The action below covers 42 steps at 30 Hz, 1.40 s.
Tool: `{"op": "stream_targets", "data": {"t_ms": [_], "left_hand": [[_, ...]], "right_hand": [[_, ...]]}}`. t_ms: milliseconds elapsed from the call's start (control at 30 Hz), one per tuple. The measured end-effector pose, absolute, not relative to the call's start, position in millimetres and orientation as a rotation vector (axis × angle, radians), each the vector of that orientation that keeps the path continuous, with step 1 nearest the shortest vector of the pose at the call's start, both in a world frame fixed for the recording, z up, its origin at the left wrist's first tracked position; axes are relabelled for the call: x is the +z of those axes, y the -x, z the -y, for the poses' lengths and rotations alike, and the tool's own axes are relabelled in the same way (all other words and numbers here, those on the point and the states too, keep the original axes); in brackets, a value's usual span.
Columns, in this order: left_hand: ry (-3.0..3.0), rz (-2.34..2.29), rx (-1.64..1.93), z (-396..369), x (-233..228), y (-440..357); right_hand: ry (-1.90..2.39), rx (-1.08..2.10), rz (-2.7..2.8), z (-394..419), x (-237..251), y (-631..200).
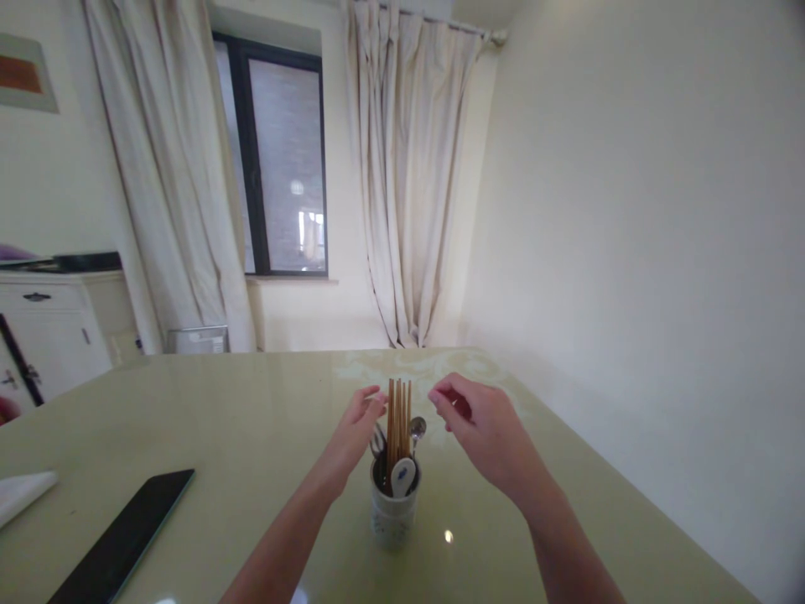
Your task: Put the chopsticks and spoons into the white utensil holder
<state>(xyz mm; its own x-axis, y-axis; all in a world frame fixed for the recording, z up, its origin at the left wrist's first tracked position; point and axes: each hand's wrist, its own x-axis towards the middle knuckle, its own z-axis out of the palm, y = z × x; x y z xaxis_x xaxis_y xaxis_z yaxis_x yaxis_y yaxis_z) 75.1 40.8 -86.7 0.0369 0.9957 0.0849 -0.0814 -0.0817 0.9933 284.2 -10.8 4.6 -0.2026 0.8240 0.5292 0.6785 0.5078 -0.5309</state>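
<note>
A white ceramic utensil holder [393, 513] stands on the pale green table [251, 419]. Several wooden chopsticks [398, 415] stick up from it, together with a metal spoon [418, 429], a fork [378, 439] and a white ceramic spoon [402, 476]. My left hand [353, 436] hovers just left of the chopstick tips, fingers pinched close to them but holding nothing. My right hand [481, 432] hangs right of the holder, fingers loosely curled and apart, empty.
A black tablet or phone [122, 541] lies flat at the table's front left, with a white cloth [22, 493] beside it at the left edge. A white cabinet [54, 331] stands far left. Curtains [408, 184] and a window [277, 159] lie beyond the table; a wall runs along the right.
</note>
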Motion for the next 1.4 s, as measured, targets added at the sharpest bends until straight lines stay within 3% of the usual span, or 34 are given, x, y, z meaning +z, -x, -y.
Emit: {"op": "stream_targets", "data": {"t_ms": [167,300,400,733,1033,1400], "left_hand": [[-1.160,-1.083,1.527,-33.7,-101.3,-68.8],[-1.256,-1.072,1.564,-7.2,-164.0,-74.0],[-1.383,-1.006,1.394,12.6,-202.2,-74.4],[-1.645,-0.894,1.137,14.3,-206.3,-74.7],[-1.917,-1.291,0.866,17.0,-222.6,-72.6],[-2.023,-1.285,0.896,19.6,-217.7,-75.5]], "right_hand": [[1.119,0.472,1.697,5.5,-69.3,-281.8],[1.004,0.660,1.706,4.2,-149.9,-271.9],[1.015,0.812,1.700,7.1,-181.9,-267.5],[1.094,0.714,1.766,10.1,-188.4,-261.9],[1.429,0.190,1.497,-51.0,-189.7,-347.0],[1.521,-0.002,1.371,-64.5,-195.7,-391.4]]}}
